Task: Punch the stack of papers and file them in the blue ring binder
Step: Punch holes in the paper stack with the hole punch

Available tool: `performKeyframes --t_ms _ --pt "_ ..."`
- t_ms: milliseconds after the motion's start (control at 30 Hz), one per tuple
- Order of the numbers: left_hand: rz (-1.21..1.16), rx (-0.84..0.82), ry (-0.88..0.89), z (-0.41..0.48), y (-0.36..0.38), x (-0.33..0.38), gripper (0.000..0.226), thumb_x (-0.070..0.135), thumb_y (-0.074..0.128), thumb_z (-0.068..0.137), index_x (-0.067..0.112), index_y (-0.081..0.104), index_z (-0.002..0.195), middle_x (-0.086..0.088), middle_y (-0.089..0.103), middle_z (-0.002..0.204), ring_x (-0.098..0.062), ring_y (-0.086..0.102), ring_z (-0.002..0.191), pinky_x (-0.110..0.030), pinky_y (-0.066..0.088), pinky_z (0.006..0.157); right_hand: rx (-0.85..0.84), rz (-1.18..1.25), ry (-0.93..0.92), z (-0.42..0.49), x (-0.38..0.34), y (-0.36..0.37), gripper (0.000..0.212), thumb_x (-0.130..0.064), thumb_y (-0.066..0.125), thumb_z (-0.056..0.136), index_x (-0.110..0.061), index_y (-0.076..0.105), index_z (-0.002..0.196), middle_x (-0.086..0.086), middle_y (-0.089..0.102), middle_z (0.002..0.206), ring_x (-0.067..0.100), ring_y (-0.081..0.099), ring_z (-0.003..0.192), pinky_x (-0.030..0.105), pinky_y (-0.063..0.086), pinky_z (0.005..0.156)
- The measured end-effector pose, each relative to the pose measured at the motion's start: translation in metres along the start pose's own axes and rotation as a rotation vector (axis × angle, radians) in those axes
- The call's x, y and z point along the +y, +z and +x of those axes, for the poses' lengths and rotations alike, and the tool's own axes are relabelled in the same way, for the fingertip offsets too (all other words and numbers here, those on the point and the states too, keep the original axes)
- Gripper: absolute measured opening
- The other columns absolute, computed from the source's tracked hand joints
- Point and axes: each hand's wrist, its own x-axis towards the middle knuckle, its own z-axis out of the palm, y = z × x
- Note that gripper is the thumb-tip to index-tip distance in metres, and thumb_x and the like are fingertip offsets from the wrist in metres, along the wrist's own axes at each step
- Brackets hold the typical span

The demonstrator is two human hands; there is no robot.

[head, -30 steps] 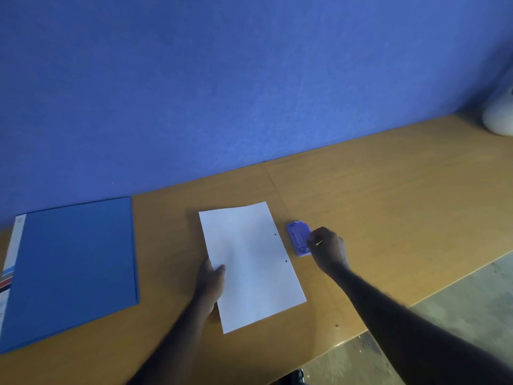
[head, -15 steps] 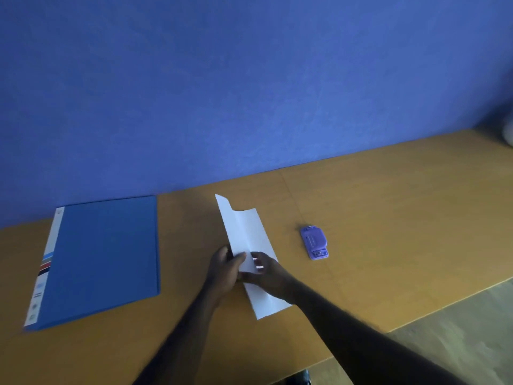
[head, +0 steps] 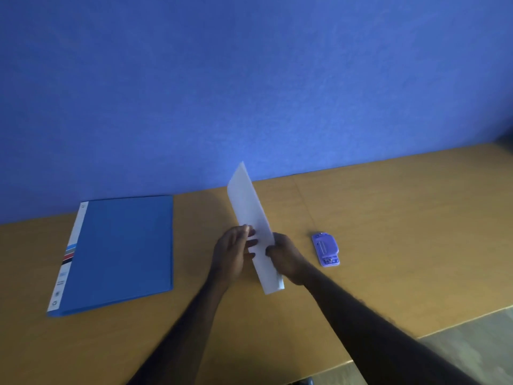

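Note:
The white stack of papers (head: pixel 249 207) stands on its long edge on the wooden desk, tilted and seen nearly edge-on. My left hand (head: pixel 232 252) presses against its left face, and my right hand (head: pixel 284 254) grips its right side near the lower half. The blue ring binder (head: pixel 119 252) lies closed and flat on the desk to the left, spine label toward the left. A small purple hole punch (head: pixel 325 249) rests on the desk just right of my right hand, untouched.
A blue wall (head: pixel 249 93) rises directly behind the desk. The wooden desk (head: pixel 402 232) stretches off to the right, and its front edge runs diagonally at the lower right, with floor (head: pixel 477 332) beyond.
My right hand left the hole punch and joined the left on the papers. The stack went from lying flat to standing upright on its edge. The view shifted left.

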Motion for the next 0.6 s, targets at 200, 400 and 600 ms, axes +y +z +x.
performKeyframes --t_ms 200,400,600 --pt "0.334 0.195 -0.255 0.008 -0.042 -0.051 0.048 0.034 0.049 0.097 0.005 0.047 0.136 -0.011 0.051 0.137 -0.027 0.053 0.120 -0.033 0.043 0.088 -0.001 0.458 0.141 -0.009 0.001 -0.043 0.032 0.010 0.044 0.080 0.005 0.065 0.103 0.013 0.073 0.094 0.026 0.070 0.083 0.032 0.055 0.066" --pt "0.141 0.150 -0.384 0.003 -0.036 -0.075 0.017 0.015 0.059 0.091 0.008 0.065 0.077 -0.009 0.063 0.079 -0.021 0.057 0.066 -0.026 0.039 0.057 -0.004 0.468 0.328 -0.013 0.040 -0.062 0.044 -0.004 0.056 0.066 0.000 0.065 0.108 0.012 0.073 0.101 0.026 0.071 0.085 0.034 0.057 0.068" --pt "0.455 0.198 -0.313 0.006 -0.014 -0.094 0.022 0.016 0.057 0.086 0.000 0.065 0.072 -0.007 0.054 0.064 -0.016 0.046 0.055 -0.025 0.034 0.051 0.153 0.363 0.417 -0.006 0.081 -0.073 0.029 -0.016 0.067 0.085 0.000 0.066 0.109 0.019 0.072 0.107 0.029 0.071 0.082 0.035 0.056 0.065"
